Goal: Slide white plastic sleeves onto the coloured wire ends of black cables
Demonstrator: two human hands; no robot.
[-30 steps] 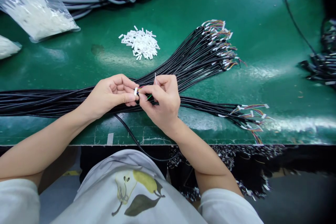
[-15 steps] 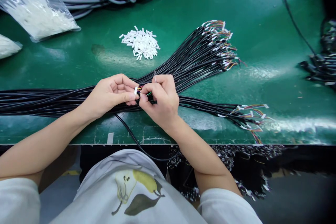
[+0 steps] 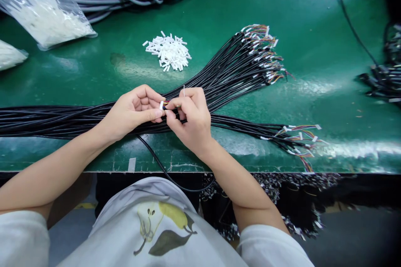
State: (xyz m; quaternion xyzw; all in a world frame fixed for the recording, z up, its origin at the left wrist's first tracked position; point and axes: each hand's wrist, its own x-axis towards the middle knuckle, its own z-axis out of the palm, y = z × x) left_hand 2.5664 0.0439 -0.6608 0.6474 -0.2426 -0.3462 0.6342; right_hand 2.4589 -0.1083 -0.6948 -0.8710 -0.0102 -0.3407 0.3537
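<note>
One small white connector [image 3: 161, 105] is pinched between the left hand's [image 3: 130, 110] thumb and fingers, above the black cables [image 3: 56, 122]. Just right, the right hand [image 3: 194, 122] has thumb and forefinger closed on coloured wires [image 3: 166, 103]. Farther, white pieces [image 3: 169, 53] lie heaped on the green counter [image 3: 313, 8].

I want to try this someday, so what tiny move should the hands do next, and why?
I'd guess the right hand should gently nudge one of the coloured wires toward the white connector, because the left hand holds that connector and the right one pinches those wires close beside it. Whether any is loose is hidden.
</note>
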